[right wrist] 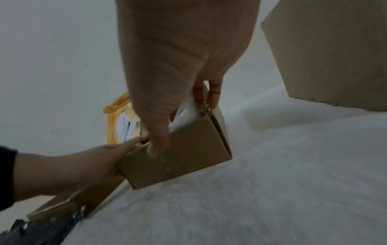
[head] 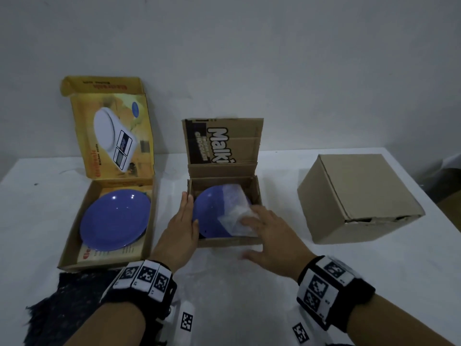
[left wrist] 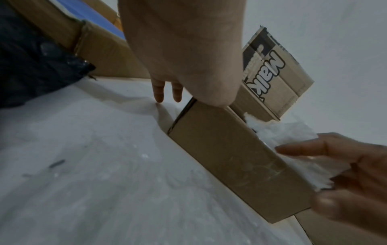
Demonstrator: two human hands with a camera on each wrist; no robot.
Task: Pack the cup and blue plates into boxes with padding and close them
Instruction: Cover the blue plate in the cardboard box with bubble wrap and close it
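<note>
A small brown box (head: 224,242) stands open in the middle of the table with a blue plate (head: 212,213) in it. A white padding sheet (head: 234,206) covers the plate's right half. My right hand (head: 269,233) lies on that padding with its fingers straight and its thumb outside the front wall. My left hand (head: 183,221) rests flat against the box's left wall, thumb at the front left corner. A second blue plate (head: 114,221) lies uncovered in the open yellow box (head: 72,221) at left. No cup is in view.
A closed plain cardboard box (head: 356,196) sits at the right, close to the table edge. A dark cloth (head: 62,308) lies at the front left corner. The small box's printed lid (head: 222,143) and the yellow box's lid (head: 112,136) stand upright behind them.
</note>
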